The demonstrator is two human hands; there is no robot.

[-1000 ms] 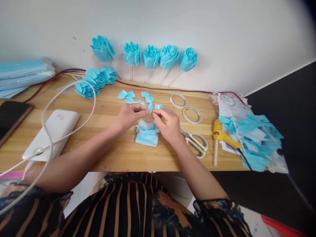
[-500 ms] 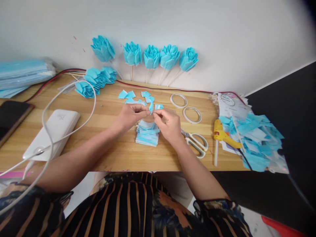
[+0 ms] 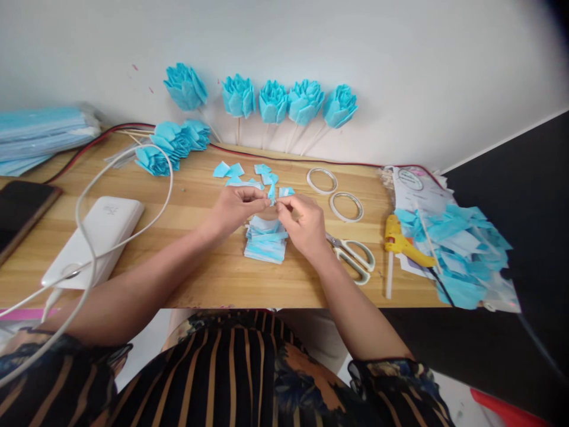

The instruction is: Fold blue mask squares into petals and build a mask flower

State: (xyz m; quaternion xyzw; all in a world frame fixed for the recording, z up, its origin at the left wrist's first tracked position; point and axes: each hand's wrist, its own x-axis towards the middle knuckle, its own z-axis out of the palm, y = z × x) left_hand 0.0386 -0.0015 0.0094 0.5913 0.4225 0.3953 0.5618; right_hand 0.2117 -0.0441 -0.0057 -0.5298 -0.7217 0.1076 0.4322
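My left hand (image 3: 240,207) and my right hand (image 3: 303,220) meet over the middle of the table, thumbs and forefingers pinched around a small blue fabric piece (image 3: 272,193). Their fingertips hide its lower end. Just below them lies a stack of blue and white fabric pieces (image 3: 265,240). Beyond the fingers, small blue cut pieces (image 3: 229,170) are scattered on the wood, and another blue piece (image 3: 286,191) lies by my right forefinger. Scissors (image 3: 353,258) with pale handles rest beside my right wrist.
Blue fabric flowers (image 3: 239,96) on sticks lean on the wall; more flowers (image 3: 171,142) lie at left. Two tape rolls (image 3: 322,181), a yellow glue gun (image 3: 400,242) and blue scraps (image 3: 466,249) are at right. A cable loops over a white power bank (image 3: 93,240) near a phone (image 3: 24,207).
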